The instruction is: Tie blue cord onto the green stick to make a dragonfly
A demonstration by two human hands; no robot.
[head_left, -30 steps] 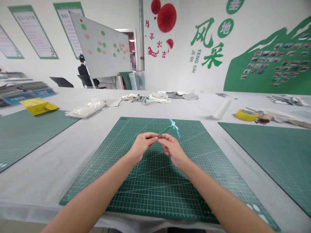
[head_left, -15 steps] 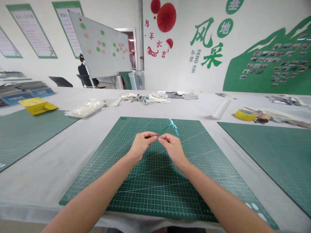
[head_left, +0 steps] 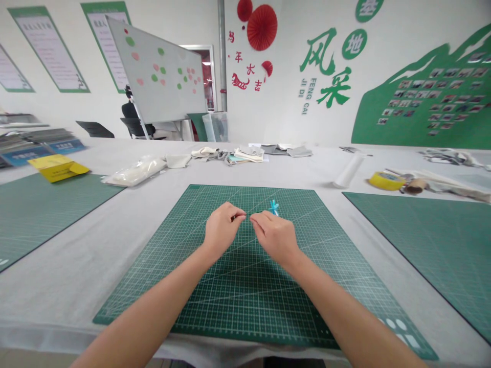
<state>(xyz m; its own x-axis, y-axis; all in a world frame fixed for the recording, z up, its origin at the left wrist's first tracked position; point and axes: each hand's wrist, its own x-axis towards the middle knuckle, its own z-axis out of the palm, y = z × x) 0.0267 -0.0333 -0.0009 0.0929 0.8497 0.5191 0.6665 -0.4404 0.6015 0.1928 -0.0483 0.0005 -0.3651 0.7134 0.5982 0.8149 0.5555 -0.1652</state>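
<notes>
Above the green cutting mat (head_left: 215,306), both my hands pinch a thin dark green stem (head_left: 253,212). My left hand (head_left: 222,230) is closed on its left end, fingertips pressed together. Just to the right, with a small gap between the fingertips, my right hand (head_left: 276,236) is closed around the stem as well. A small light blue and white flower (head_left: 273,207) shows at the stem's right end, just beyond my right knuckles. Part of the stem is hidden behind my right fingers.
More cutting mats lie to the left (head_left: 49,214) and right (head_left: 433,240). Along the back are a plastic bag (head_left: 136,171), fabric scraps (head_left: 249,153) and a white roll (head_left: 349,170). A yellow box (head_left: 57,167) lies left; yellow tape (head_left: 386,180) sits right.
The stem has turned from slanting up to nearly level, and the flower has swung lower and closer to my right hand. Both hands have rolled, knuckles more upward.
</notes>
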